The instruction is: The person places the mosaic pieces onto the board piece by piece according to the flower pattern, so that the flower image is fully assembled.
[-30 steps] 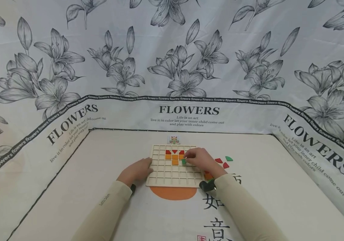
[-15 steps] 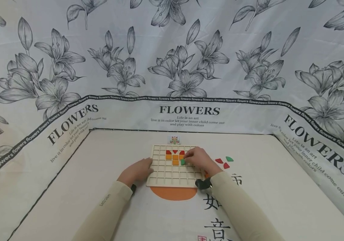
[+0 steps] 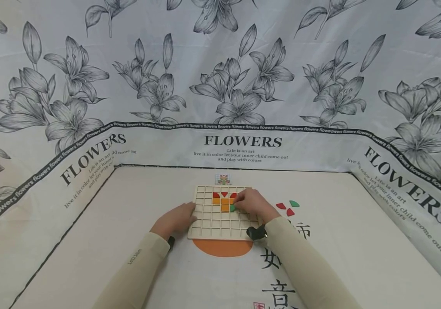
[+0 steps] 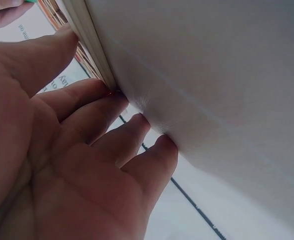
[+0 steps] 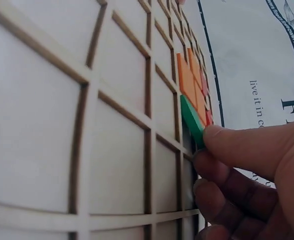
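A pale wooden grid board (image 3: 208, 223) lies on the table, with red pieces (image 3: 216, 195) and orange pieces (image 3: 225, 208) set in its upper middle squares. My left hand (image 3: 174, 219) rests at the board's left edge. In the left wrist view its thumb and index fingertips touch the board's side (image 4: 89, 42), while the other fingertips reach down to the tablecloth. Over the board, my right hand (image 3: 254, 203) pinches a green piece (image 5: 192, 120) with one curved side between thumb and finger. That piece sits tilted against the square beside the orange ones, seen in the right wrist view.
Right of the board lie loose red pieces (image 3: 290, 212) and a green piece (image 3: 294, 203). A small picture card (image 3: 223, 179) stands behind the board's far edge. An orange half-disc print (image 3: 222, 247) shows below the board. Flower-printed cloth (image 3: 243, 148) walls the table.
My right hand has shifted slightly left, bringing the green piece from the right up against the lower orange piece. The left hand and the board have stayed where they were.
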`<state>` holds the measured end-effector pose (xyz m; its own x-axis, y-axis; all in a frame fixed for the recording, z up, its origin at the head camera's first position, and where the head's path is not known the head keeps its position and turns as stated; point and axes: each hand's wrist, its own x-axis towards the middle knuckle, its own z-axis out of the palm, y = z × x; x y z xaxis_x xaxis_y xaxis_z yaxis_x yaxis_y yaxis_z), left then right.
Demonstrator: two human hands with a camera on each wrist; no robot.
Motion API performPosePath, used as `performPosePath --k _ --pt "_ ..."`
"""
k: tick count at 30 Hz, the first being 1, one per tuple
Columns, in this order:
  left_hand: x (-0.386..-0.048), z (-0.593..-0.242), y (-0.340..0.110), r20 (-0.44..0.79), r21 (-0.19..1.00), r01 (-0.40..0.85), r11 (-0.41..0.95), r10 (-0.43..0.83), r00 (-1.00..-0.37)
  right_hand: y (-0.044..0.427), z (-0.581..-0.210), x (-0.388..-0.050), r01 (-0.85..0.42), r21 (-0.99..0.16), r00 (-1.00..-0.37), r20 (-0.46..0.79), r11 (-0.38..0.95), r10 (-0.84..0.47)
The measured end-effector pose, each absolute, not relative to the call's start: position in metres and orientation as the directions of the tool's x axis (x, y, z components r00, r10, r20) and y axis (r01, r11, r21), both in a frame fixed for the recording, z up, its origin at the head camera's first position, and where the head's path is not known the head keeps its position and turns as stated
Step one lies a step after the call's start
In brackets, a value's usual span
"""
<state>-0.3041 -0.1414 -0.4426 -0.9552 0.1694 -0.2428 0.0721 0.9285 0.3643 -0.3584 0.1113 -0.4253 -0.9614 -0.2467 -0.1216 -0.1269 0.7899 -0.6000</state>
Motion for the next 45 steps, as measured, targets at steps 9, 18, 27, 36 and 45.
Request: performPosePath --k 9,18,27,36,45 --pt "-0.304 -0.443 -0.143 -0.236 0.362 0.089 0.928 0.183 -0.954 0.110 -0.427 -0.359 -0.144 -0.587 -0.962 -0.104 0.796 -0.251" --pt "-0.303 -0.440 -0.142 -0.240 0.363 0.084 0.928 0.180 -0.954 0.109 -0.423 -0.354 -0.197 -0.549 -0.956 -0.078 0.813 -0.284" --pt "-0.303 -0.441 -0.142 -0.249 0.371 0.076 0.926 0.178 -0.952 0.128 -0.415 -0.355 -0.216 -0.504 -0.948 -0.097 0.836 -0.303" --pt "-0.305 -0.442 -0.140 -0.246 0.371 0.054 0.927 0.154 -0.957 0.164 -0.402 -0.359 -0.237 -0.433 -0.952 -0.075 0.870 -0.297" --pt "-0.303 -0.442 -0.140 -0.246 0.394 0.033 0.919 0.139 -0.959 0.211 -0.405 -0.372 -0.071 -0.411 -0.979 -0.148 0.909 -0.143"
